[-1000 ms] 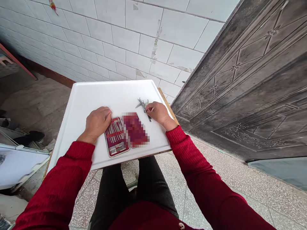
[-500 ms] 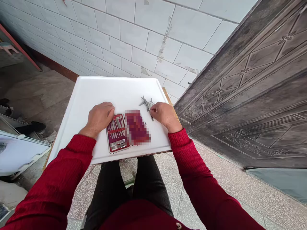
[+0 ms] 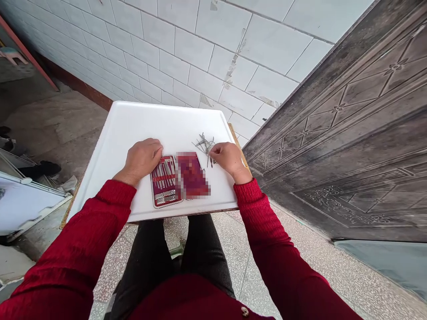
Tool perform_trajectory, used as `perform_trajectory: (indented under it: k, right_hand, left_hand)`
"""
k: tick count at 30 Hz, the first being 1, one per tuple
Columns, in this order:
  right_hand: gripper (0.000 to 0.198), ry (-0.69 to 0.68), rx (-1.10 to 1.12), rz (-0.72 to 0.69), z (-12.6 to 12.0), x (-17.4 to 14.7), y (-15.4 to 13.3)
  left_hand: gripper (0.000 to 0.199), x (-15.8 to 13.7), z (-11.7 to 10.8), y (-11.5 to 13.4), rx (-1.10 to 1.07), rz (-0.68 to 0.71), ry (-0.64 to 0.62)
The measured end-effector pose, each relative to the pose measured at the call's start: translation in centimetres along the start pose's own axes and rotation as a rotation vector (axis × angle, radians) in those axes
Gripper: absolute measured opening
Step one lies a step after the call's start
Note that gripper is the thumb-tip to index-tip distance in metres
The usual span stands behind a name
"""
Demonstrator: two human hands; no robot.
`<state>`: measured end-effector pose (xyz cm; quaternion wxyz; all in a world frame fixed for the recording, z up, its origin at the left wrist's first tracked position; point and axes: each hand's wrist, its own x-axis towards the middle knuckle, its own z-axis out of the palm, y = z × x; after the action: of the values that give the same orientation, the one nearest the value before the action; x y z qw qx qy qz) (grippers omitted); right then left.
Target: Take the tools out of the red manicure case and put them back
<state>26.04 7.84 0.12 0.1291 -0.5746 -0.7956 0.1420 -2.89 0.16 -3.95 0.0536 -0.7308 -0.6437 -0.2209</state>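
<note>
A manicure set case [image 3: 167, 202] lies open on a white tabletop [image 3: 133, 122]. Slim metal tools stand in a row under a red strap in its left half, with nail clippers below them. The right half [image 3: 191, 178] is blurred by pixels. At the case's upper left corner rests my left hand [image 3: 142, 160], its fingers curled and thumb against the edge; what is under them, if anything, is hidden. My right hand [image 3: 228, 159] pinches thumb and forefinger together at the lower right of a loose pile of metal tools [image 3: 204, 141]. Whatever sits in the pinch is too small to name.
White wall tiles [image 3: 196, 44] rise behind the table. On the right stands a dark carved panel [image 3: 333, 115]. Odds and ends, including a white-topped box [image 3: 30, 206], crowd the floor at left. A speckled floor [image 3: 263, 266] lies below.
The view has shifted slightly. My right hand keeps its pinch by the pile, where thin tools have spread a little beside the fingertips. My left hand stays at the case corner.
</note>
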Motion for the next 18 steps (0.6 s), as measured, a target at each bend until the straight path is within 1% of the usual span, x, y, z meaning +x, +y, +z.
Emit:
perform_trajectory:
  k: [2,5,10,13,16,18]
  right_hand:
    - [0.018,0.043,-0.043,0.025,-0.1,0.0,0.2]
    - [0.020,0.028,-0.115,0.020,0.0,0.1,0.2]
    - [0.021,-0.054,-0.279,0.015,0.1,0.6,-0.9]
    - [0.019,-0.144,-0.403,0.026,-0.4,1.3,-2.1]
    - [0.019,-0.220,-0.464,0.021,-0.9,2.2,-3.2]
    - [0.022,-0.238,-0.476,0.008,-1.1,2.8,-3.7]
  left_hand:
    - [0.032,0.0,0.0,-0.1,-0.006,0.005,0.003]
    - [0.031,0.0,0.0,-0.1,-0.008,0.009,0.008]
    - [0.030,0.0,0.0,-0.1,0.005,0.027,0.018]
    - [0.030,-0.1,0.1,0.0,0.016,0.026,0.014]
    - [0.030,-0.1,0.1,0.0,0.031,0.040,0.010]
    - [0.029,-0.1,0.1,0.0,0.037,0.052,0.010]
